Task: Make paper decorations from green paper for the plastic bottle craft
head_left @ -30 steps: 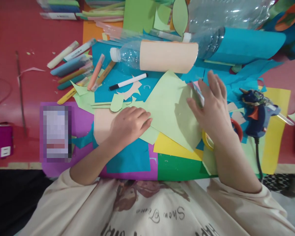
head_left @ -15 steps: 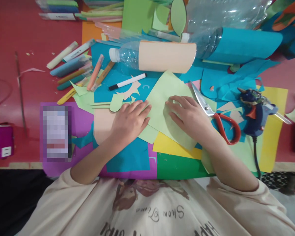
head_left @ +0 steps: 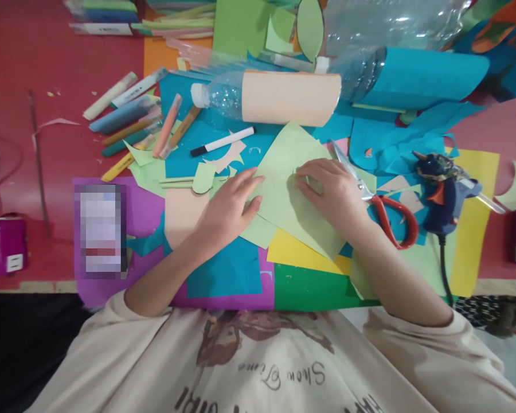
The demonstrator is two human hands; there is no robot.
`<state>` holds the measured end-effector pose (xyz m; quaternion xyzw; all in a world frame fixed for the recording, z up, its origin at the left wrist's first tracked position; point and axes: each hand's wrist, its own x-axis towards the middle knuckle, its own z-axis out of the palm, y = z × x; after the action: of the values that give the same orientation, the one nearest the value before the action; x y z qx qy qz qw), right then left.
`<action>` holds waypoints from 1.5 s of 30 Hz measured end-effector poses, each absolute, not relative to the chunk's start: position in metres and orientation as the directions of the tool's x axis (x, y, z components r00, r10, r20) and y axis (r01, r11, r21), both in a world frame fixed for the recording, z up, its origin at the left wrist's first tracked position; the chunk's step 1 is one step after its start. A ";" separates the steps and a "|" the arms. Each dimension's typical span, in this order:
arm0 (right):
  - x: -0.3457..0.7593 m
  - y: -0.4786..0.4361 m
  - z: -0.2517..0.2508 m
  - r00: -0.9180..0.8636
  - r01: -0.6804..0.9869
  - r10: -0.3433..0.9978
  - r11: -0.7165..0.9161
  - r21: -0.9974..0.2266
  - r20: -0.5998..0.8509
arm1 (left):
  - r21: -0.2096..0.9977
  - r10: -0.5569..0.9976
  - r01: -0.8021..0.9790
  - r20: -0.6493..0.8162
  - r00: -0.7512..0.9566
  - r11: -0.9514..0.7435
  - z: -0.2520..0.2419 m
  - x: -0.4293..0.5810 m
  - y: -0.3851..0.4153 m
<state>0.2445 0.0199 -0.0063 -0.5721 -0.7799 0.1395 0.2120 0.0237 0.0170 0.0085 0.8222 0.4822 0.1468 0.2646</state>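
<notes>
A pale green paper sheet (head_left: pixel 284 163) lies tilted in the middle of the work area. My left hand (head_left: pixel 232 206) is at its left edge, thumb apart from the fingers, holding nothing. Over the sheet's right part is my right hand (head_left: pixel 333 192), its fingers bent and drawn together near a tiny light piece; what they grip is too small to tell. Red-handled scissors (head_left: pixel 396 221) lie just right of that hand, their blades partly behind it. A small rounded green cutout (head_left: pixel 203 178) sits beyond my left hand, near a black-and-white marker (head_left: pixel 222 142).
Beyond the sheet lies a bottle wrapped in peach paper (head_left: pixel 290 98), with a blue-wrapped bottle (head_left: pixel 430 77) to its right. A glue gun (head_left: pixel 445 201) with a cord is at the right. Markers (head_left: pixel 124 115) and a phone (head_left: pixel 101 229) are at the left.
My left hand has shifted slightly left, its thumb and fingers spreading wider. The fingers of my right hand have drawn closer together, and that hand has moved a little right.
</notes>
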 end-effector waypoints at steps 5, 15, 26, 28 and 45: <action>0.235 0.028 -0.009 -0.278 0.885 0.946 0.320 -0.338 0.167 | 0.834 0.895 0.530 -0.112 0.432 -0.152 0.012 0.025 0.024; 0.231 0.036 -0.013 -0.327 0.906 0.942 0.334 -0.258 0.071 | 0.902 0.901 0.424 -0.111 0.419 -0.086 0.008 0.026 0.038; 0.252 0.022 0.012 0.011 0.627 0.999 0.026 -0.779 0.042 | 0.895 0.870 0.444 -0.182 0.458 -0.046 0.033 0.031 0.028; 0.258 0.009 0.018 0.052 0.530 0.998 -0.051 -0.847 -0.028 | 0.904 0.880 0.424 -0.162 0.447 -0.049 0.039 0.024 0.025; 0.284 -0.030 0.006 0.224 0.581 0.974 -0.166 -0.797 -0.039 | 0.931 0.912 0.333 -0.259 0.319 0.148 0.061 -0.059 0.032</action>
<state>0.2838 -0.0296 0.0056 -0.7058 -0.5508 0.2910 0.3374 -0.0595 0.0320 0.0605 0.5973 0.5209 0.2633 0.5501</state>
